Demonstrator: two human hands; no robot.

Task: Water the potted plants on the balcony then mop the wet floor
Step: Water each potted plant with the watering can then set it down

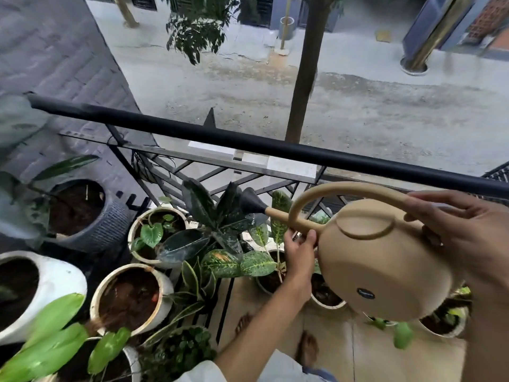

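Observation:
A tan watering can [382,260] is tilted to the left over the pots, its black rose head [252,201] above a dark-leaved plant [217,216]. My right hand [462,232] grips the can's curved handle at the right. My left hand [298,248] holds the base of the spout from below. Several potted plants stand on the balcony floor: a round white pot with heart-shaped leaves [154,232], a white pot of bare soil [132,296], and a speckled-leaf plant [248,261]. No stream of water can be made out.
A black railing [248,143] runs across in front of the pots, with the street below it. A dark woven pot [82,213] and a large white pot [41,288] sit at the left. My bare feet [305,351] stand on tan floor tiles.

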